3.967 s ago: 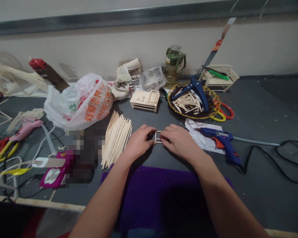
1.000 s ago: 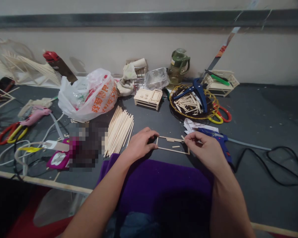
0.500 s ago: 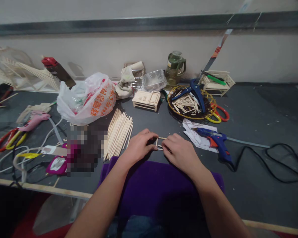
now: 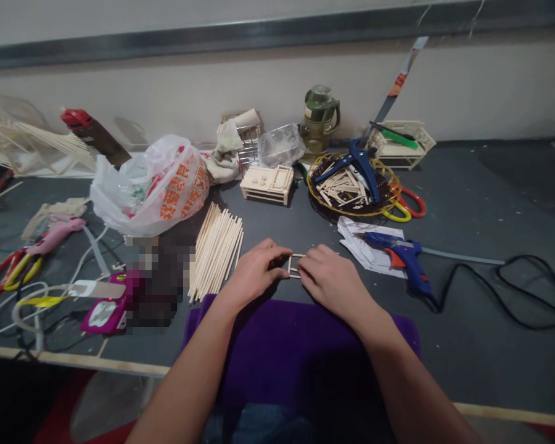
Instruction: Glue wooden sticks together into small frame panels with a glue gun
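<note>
Grey table (image 4: 490, 203) below, left hand (image 4: 254, 271) and right hand (image 4: 330, 277) are pinching a thin stick frame (image 4: 295, 265) lying flat between them. It is looking light and brittle, best gripped by its rails. Left of the frame a stick bundle (image 4: 216, 250) is lying; right, a glue gun (image 4: 404, 256).

- Table (image 4: 467, 203): dark grey surface bearing everything.
- Bundle of long wooden sticks (image 4: 215, 250): fanned, left of centre.
- White plastic bag (image 4: 152, 185) with orange print: just behind the bundle.
- Blue glue gun (image 4: 404, 259): on white paper (image 4: 361, 250), black cable (image 4: 504, 296) trailing right.
- Round wire basket (image 4: 311, 188): holds short stick offcuts (image 4: 340, 185) and a blue cutter (image 4: 361, 163).
- Small wooden model (image 4: 266, 183): between bag and basket.
- Purple cloth (image 4: 287, 351): at the near edge.
</note>
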`<state>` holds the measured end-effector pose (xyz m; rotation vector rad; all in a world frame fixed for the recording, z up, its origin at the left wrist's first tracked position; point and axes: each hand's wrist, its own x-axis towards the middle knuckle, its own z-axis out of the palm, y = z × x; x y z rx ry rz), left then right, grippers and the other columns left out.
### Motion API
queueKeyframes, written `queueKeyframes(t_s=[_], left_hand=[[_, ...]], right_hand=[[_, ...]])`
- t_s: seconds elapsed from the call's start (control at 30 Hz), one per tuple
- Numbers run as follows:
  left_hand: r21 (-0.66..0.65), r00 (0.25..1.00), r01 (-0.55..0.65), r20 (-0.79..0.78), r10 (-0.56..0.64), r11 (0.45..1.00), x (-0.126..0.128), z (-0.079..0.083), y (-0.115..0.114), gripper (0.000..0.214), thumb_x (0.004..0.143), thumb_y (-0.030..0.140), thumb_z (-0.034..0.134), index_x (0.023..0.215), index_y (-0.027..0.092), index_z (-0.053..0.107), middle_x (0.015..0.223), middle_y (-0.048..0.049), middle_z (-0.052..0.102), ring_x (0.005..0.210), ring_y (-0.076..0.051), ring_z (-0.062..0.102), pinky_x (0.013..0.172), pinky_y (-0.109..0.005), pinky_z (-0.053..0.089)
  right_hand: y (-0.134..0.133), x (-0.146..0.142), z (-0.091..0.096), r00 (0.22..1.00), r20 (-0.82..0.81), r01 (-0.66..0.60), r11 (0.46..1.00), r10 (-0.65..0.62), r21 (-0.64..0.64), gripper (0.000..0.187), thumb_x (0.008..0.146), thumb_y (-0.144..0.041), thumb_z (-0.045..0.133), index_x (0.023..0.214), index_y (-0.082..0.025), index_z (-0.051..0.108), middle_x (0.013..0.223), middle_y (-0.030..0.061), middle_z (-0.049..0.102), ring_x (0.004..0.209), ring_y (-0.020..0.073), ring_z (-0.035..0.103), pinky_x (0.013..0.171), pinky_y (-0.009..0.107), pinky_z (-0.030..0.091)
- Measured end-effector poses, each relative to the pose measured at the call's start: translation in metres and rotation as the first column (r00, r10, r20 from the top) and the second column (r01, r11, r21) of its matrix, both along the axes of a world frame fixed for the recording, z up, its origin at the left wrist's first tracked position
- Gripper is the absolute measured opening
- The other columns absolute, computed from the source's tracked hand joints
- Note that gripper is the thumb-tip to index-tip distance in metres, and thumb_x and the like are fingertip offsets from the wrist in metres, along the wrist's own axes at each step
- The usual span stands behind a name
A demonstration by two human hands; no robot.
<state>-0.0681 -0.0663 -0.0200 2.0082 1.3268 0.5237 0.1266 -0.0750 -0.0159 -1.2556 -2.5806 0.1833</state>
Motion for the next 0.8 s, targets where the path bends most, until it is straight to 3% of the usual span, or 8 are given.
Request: queueKeyframes(t_s=[0.8], left_hand=[[0.008,1.000,0.003,-0.013,-0.003,1.000,0.0004,-0.0022,0.0005,0.039,0.077,0.022,0.067,0.115,0.027,0.060,0.091,-0.0004,0.054,0.083,-0.015,0.052,0.076,-0.031,0.044]], right_hand=[[0.0017,0.0020,-0.0021,1.000,0.008,-0.009,0.999,0.009,-0.038,0.017,0.093,-0.023,0.046,0.085,-0.018,0.061,0.081,0.0052,0.058,0.085,0.0188,0.048,0.066,0.028,0.034]])
